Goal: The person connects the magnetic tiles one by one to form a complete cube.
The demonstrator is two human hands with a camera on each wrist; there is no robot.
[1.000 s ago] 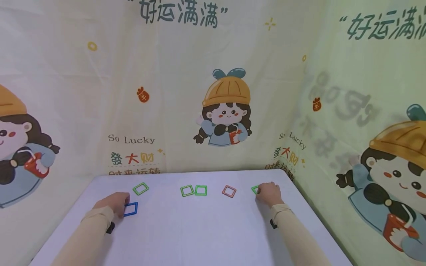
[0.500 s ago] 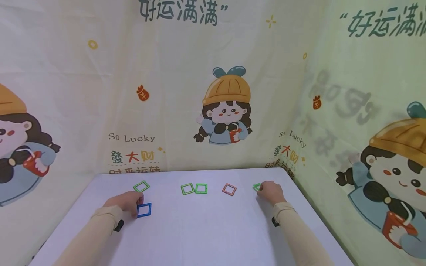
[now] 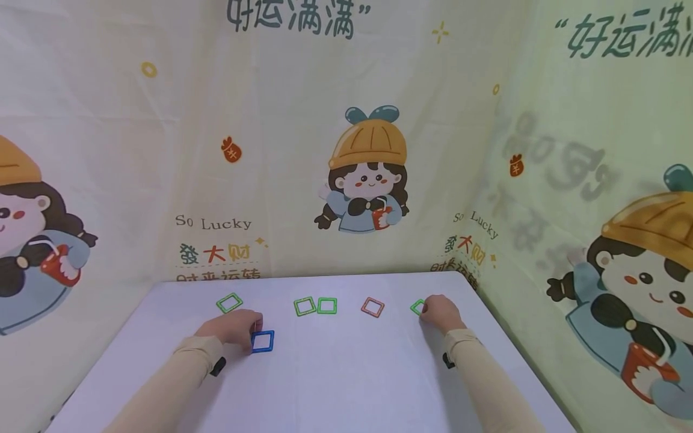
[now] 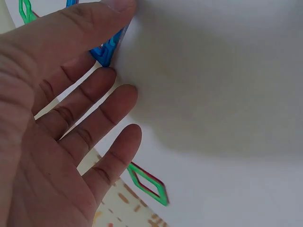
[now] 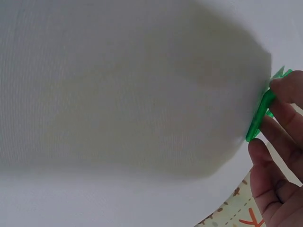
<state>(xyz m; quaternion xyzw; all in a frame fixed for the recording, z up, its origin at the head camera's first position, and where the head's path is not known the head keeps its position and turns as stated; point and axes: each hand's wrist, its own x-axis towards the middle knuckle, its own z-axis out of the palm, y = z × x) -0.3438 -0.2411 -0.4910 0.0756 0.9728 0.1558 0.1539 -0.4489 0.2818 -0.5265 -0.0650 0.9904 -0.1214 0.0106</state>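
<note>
Six hollow, four-sided frames are spread over the white counter (image 3: 325, 385): four green, one blue, one red. The left hand (image 3: 230, 328) pinches the blue frame (image 3: 263, 332) at its left side, between thumb and fingers. This piece is a deep, glossy blue with slim bars around an open middle, and it sits left of centre, nearer the person than the others. Whether it touches the counter, I cannot tell. The right hand (image 3: 443, 313) grips the outer green frame (image 5: 259, 116) near the far right corner; in the right wrist view its bar is shiny and bright green, seen almost edge-on.

Along the far side lie the rest: the leftmost green frame (image 3: 234, 308), turned like a diamond; a pair of green frames (image 3: 327, 312) side by side near the middle; and the red frame (image 3: 370, 313), pale and tilted, between that pair and the right hand. In the left wrist view, one green frame shows a dark red line along its edge.

Behind hangs a cream cloth (image 3: 292, 180) printed with cartoon figures (image 3: 368, 144) in orange hats. It reads "好运满满" up high, cut off at the right edge in its second printing, and lower down "So Lucky" and "發大财". Under these, "时来运转" is partly hidden by the counter. Small red pouches (image 3: 231, 150) carry a "¥" sign.
</note>
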